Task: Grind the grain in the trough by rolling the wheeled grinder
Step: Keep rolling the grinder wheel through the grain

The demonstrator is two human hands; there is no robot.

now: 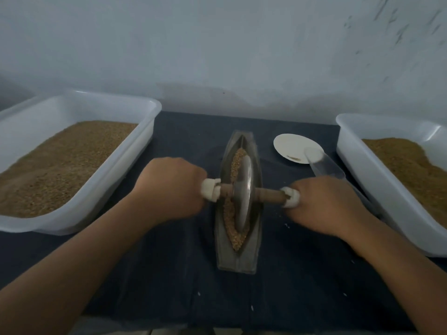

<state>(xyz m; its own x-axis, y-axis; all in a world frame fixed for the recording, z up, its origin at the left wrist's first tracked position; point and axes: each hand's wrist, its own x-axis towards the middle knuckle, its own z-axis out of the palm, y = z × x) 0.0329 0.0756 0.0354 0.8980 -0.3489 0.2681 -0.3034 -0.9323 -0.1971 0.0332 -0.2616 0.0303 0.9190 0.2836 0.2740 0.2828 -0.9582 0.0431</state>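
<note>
The wheeled grinder [243, 192] stands upright in the trough [238, 262], about midway along it, with its metal disc sunk in the grain [235, 163] that lies both far and near of it. The trough sits lengthwise at the centre of a dark cloth [290, 286]. The left hand [169, 189] is clamped round the left end of the wooden axle [268, 194] and the right hand [324, 204] round the right end. White wrapping shows at each grip. Just beyond the right hand lies a clear scoop [324, 165], its far end on a white plate [290, 145]. A left tub [150, 110] and a right tub [358, 170], both holding brown grain, flank the arms closely. A pale wall [217, 44] rises behind.
</note>
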